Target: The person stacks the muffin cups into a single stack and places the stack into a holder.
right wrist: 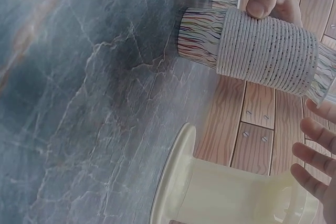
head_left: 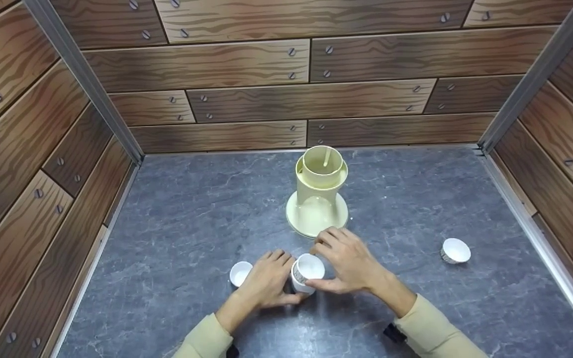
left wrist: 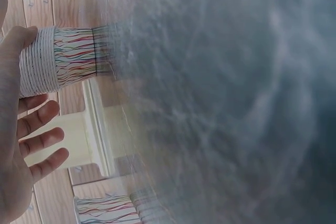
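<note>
While the left hand (head_left: 268, 281) is gripping stacked paper cups (right wrist: 265, 51), the right hand (head_left: 348, 261) is rim-pinching the likely light, crushable top cup (head_left: 311, 267).

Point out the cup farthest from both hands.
The cup alone at far right; another sits beside the left hand, the rest form a stack between that hand and the right hand.

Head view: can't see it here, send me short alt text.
The left hand grips a white cup stack; the right hand holds its top cup. A loose cup stands beside the left hand, another cup far right, with a pale yellow stand behind on the grey table.
</note>
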A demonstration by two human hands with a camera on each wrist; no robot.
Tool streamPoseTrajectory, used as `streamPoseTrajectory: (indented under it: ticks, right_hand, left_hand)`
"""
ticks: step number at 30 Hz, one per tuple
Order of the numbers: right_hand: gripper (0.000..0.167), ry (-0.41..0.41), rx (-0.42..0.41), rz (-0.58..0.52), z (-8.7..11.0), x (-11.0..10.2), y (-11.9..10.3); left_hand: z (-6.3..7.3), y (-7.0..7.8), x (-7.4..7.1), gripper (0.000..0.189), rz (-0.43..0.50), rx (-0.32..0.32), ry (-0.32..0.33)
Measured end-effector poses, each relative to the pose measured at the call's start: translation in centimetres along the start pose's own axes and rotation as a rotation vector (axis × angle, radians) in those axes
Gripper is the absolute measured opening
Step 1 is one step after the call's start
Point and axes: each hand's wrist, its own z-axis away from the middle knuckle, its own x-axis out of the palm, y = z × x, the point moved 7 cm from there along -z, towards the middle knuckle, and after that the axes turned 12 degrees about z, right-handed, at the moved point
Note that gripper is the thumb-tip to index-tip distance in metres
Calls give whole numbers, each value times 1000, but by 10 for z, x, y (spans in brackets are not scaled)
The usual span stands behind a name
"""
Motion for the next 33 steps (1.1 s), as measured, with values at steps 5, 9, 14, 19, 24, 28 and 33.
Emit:
streamPoseTrajectory:
  ticks: [5,9,14,19,24,28,33]
  right_hand:
    - [59,-27,-4,-1,-2,3,0]
    - [60,-49,-13,12,-3,4,-1]
    - [61,-57,-23,26,-4,6,-1]
    - [62,-56,-33,24,-3,9,-1]
    - [63,-62,-33,26,-4,10,-2]
    - [63,-71,-35,33,-4,10,-2]
    - [63,-81,-36,31,-4,12,-3]
  left_hand:
    - [0,0,0,72,-9,2,-4]
    - [0,0,0,70,-17,10,0]
    - [-1,-1,0,69,-8,8,-6]
    - [-1,0,0,71,-14,6,-13]
    - [-1,0,0,71,-1,3,-12]
    - [-1,-1,0,71,7,-2,-20]
    - [-1,-1,1,71,13,-6,-36]
